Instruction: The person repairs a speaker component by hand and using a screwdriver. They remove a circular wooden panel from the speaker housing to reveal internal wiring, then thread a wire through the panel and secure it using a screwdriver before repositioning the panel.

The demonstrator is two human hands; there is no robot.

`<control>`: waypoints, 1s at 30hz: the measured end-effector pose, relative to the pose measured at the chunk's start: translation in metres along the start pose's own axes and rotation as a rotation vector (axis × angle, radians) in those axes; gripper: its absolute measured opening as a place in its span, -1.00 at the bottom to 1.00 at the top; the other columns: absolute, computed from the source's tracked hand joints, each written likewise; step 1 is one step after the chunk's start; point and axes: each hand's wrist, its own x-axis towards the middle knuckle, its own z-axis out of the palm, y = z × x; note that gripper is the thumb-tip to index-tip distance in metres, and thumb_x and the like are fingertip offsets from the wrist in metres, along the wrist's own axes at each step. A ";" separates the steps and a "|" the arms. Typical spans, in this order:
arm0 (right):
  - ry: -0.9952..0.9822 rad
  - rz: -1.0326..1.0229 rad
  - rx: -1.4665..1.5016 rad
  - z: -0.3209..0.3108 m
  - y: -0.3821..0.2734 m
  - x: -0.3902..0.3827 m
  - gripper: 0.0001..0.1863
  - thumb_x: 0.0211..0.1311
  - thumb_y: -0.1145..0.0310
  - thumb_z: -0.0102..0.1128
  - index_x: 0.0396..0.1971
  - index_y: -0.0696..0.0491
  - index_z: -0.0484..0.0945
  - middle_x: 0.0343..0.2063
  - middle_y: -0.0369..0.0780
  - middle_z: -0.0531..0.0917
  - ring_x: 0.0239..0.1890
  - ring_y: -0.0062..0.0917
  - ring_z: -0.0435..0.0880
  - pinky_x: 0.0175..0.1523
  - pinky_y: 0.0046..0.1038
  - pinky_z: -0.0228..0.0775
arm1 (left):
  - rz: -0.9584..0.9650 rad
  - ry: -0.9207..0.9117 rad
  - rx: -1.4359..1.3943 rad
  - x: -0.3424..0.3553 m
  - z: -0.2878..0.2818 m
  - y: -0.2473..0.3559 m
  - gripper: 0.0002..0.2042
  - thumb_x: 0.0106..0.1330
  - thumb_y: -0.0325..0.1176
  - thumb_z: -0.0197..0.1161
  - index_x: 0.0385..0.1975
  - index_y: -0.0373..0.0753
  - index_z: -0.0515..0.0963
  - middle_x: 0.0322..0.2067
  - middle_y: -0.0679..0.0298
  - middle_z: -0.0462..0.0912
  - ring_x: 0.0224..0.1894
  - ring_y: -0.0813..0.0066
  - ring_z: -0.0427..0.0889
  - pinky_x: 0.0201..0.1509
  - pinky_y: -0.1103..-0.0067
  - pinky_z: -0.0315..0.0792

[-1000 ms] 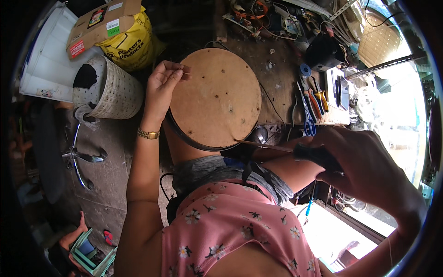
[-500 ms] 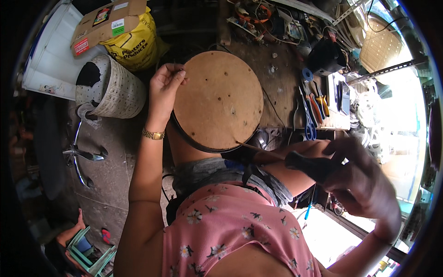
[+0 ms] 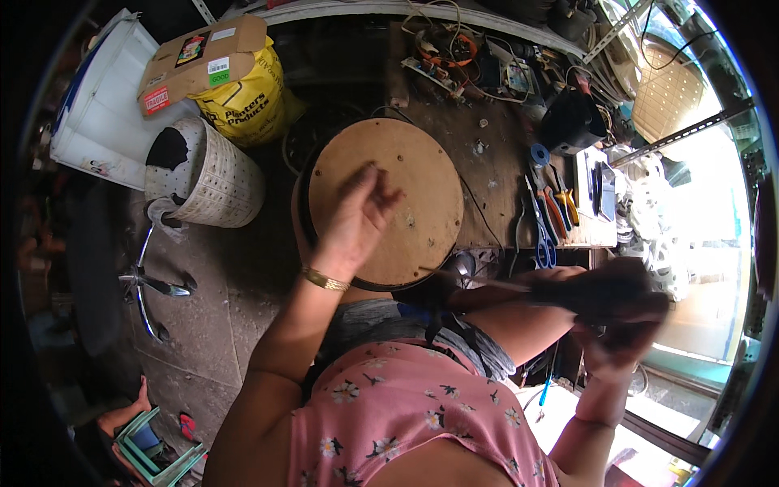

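Observation:
A round wooden board point(image 3: 422, 187) with a dark rim rests at my lap, small dark screw heads or holes dotted around its edge. Over its left part hovers my left hand point(image 3: 357, 219), fingers curled in and blurred; whatever they may pinch is too small to make out. My right hand point(image 3: 621, 333), smeared by motion, is closed around the black handle of a screwdriver point(image 3: 580, 292). Its thin shaft points left to the board's lower right edge; whether the tip touches is unclear.
On the wooden bench point(image 3: 495, 195) lie scissors point(image 3: 544, 243), pliers point(image 3: 570, 199), a blue tape roll point(image 3: 540, 154) and a black container point(image 3: 574, 122). Wires and circuit parts point(image 3: 454, 61) stand behind. Leftward are a perforated white basket point(image 3: 219, 178), a yellow bag point(image 3: 251, 105) and a cardboard box point(image 3: 203, 57).
My left hand has moved right, from the board's left edge to over its face. My right hand and the screwdriver have shifted slightly left. The whole view has tilted a little.

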 end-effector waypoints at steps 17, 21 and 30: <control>0.639 0.192 0.200 0.036 0.062 -0.060 -0.43 0.08 0.50 0.35 -0.04 -0.07 0.14 -0.04 -0.04 0.41 -0.05 -0.36 0.56 -0.03 -0.43 0.54 | -0.292 0.014 -0.684 0.017 0.002 -0.088 -0.87 0.32 -0.32 0.21 -0.25 -0.18 0.60 -0.15 0.31 0.65 0.00 0.41 0.59 0.23 0.33 0.48; 0.646 0.184 0.197 0.035 0.063 -0.058 -0.44 0.09 0.51 0.34 -0.05 -0.06 0.14 -0.02 -0.03 0.41 -0.05 -0.38 0.57 -0.01 -0.43 0.53 | -0.265 0.020 -0.667 0.018 0.002 -0.092 -0.87 0.31 -0.33 0.21 -0.23 -0.18 0.60 -0.15 0.32 0.65 -0.01 0.43 0.59 0.24 0.33 0.48; 0.603 0.277 0.197 0.032 0.069 -0.061 -0.45 0.09 0.51 0.34 -0.06 -0.03 0.14 -0.03 -0.03 0.43 -0.04 -0.39 0.57 0.02 -0.42 0.53 | -0.215 0.021 -0.645 0.022 -0.008 -0.098 -0.86 0.31 -0.33 0.21 -0.21 -0.16 0.60 -0.17 0.34 0.65 -0.03 0.43 0.60 0.21 0.34 0.50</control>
